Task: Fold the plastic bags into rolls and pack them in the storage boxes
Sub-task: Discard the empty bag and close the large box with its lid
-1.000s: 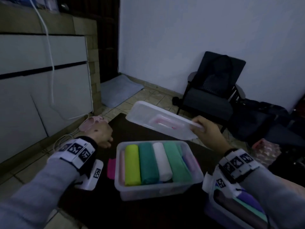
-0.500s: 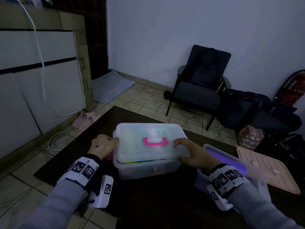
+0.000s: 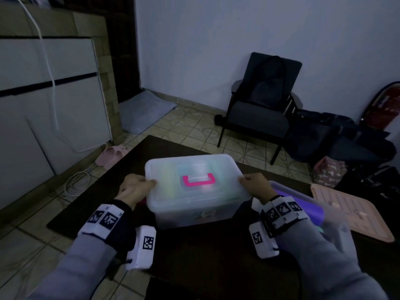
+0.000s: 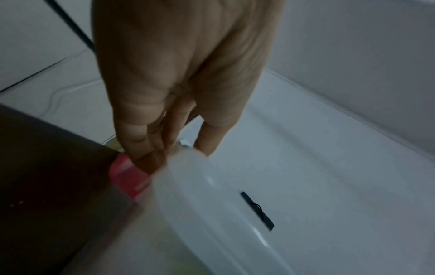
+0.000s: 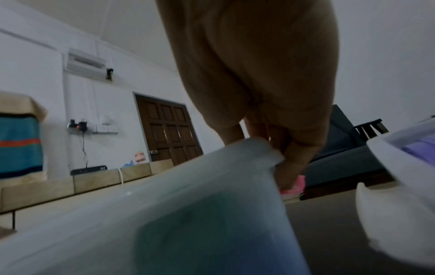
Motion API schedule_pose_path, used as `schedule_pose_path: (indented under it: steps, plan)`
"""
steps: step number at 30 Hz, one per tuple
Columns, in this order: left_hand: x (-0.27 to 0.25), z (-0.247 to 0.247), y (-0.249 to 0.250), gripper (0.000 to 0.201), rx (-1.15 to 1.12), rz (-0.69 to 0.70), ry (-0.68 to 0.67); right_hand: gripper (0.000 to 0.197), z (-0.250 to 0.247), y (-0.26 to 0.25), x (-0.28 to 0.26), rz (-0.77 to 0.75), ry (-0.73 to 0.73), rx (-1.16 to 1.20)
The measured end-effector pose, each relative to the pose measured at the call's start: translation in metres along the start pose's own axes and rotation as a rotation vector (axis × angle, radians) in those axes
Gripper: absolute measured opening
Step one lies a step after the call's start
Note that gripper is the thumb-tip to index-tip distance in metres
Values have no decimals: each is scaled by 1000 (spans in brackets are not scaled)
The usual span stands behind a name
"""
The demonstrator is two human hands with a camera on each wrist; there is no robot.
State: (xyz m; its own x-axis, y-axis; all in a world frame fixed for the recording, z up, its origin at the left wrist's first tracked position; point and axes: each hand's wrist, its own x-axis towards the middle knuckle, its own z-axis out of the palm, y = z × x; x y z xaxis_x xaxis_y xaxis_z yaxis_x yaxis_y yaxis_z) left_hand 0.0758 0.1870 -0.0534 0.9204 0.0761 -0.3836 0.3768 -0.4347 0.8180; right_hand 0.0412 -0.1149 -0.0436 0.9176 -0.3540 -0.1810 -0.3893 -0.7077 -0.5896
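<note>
A translucent storage box [image 3: 190, 213] stands on the dark table [image 3: 216, 252], its lid [image 3: 173, 176] with a pink handle [image 3: 198, 180] set on top. Coloured bag rolls show dimly through the plastic. My left hand [image 3: 135, 187] grips the lid's left edge, thumb on top, fingers by the pink side latch [image 4: 128, 178]. My right hand [image 3: 254, 184] grips the lid's right edge [image 5: 256, 148] the same way, fingers reaching the pink latch [image 5: 293, 186] below. A second box [image 3: 303, 200] with purple rolls stands just right of my right wrist.
A pink lid [image 3: 350, 215] lies flat at the table's right. Beyond the table are a dark armchair [image 3: 259, 109], dark bags [image 3: 346, 144] on the floor, pink slippers [image 3: 110, 153] and a coiled white cable [image 3: 78, 180] along the left cabinet.
One second ago my right hand held the lid above the uncovered box of rolls. The lid came down onto the box, and both hands now grip its two side edges.
</note>
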Motion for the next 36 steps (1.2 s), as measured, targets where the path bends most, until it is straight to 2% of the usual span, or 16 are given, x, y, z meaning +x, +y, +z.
schedule_pose_path:
  steps: [5,8,11,15,18,20,21,23,25,26,28,30,33,36]
  plan:
    - [23,-2,11,34,3,107,121,26,-2,1,-18,121,-100,239]
    - [31,-1,22,22,138,174,116,13,8,11,-27,198,-150,377]
    - [34,3,21,18,265,223,134,13,17,18,-30,232,-149,541]
    - [31,11,19,27,300,229,169,9,16,23,-36,221,-103,576]
    - [31,14,27,18,376,254,142,10,10,26,-41,208,-73,573]
    - [26,21,35,36,507,285,194,10,9,26,-43,193,-59,553]
    - [19,29,39,43,577,332,263,9,10,25,-44,184,-46,549]
    - [-2,54,50,51,640,539,378,11,15,25,-45,180,-6,516]
    - [-25,86,60,50,687,744,297,24,19,26,-46,195,38,458]
    - [-32,102,63,50,715,775,214,35,19,27,-46,201,57,437]
    - [-34,127,65,52,786,739,60,53,16,29,-49,214,58,385]
    - [-30,143,65,54,870,712,-28,69,16,35,-50,240,69,313]
    - [-21,149,62,55,948,682,-71,88,12,38,-50,250,89,252]
    - [-19,150,59,54,990,681,-62,84,9,38,-47,310,-25,326]
